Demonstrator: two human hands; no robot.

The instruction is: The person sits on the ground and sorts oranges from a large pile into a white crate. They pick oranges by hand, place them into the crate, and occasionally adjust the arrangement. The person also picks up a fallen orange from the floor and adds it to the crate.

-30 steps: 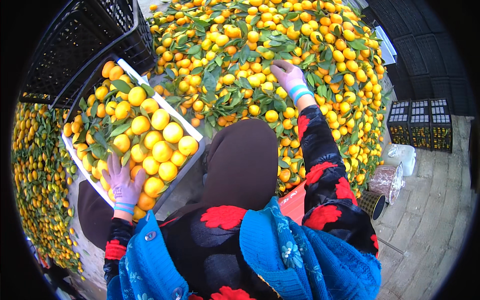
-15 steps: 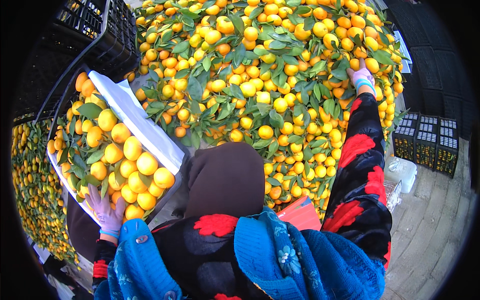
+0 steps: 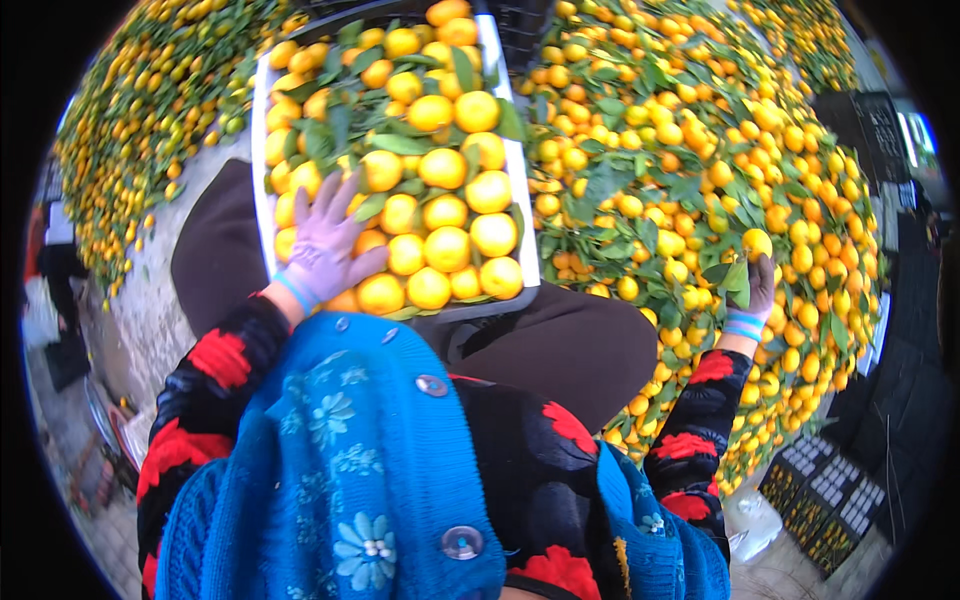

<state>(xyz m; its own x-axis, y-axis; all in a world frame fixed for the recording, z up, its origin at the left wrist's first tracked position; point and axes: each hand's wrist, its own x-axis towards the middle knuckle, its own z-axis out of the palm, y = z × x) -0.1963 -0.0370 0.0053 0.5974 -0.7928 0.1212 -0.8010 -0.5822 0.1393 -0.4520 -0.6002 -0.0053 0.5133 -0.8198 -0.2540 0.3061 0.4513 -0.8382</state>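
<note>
A crate (image 3: 533,235) lined with white paper rests at my lap, filled with rows of mandarins (image 3: 444,249) and green leaves. On the fruit at its near left corner lies my left hand (image 3: 322,238) in a pale purple glove, fingers spread, gripping nothing. Over the big heap of leafy mandarins (image 3: 640,207) at the right, my gloved right hand (image 3: 758,297) is closed on one mandarin (image 3: 757,242) with leaves (image 3: 736,282) beside it. Part of that hand's grip is hidden by the leaves.
Another heap of mandarins (image 3: 130,130) spreads over the floor at the far left. Black crates (image 3: 822,495) of fruit stand at the lower right, near a whitish plastic container (image 3: 752,525). A dark crate (image 3: 868,135) is at the far right.
The view has swung left, bringing the crate toward the middle. My right hand has drawn back from the heap's far side, now with a mandarin. My left hand remains at the crate's near corner.
</note>
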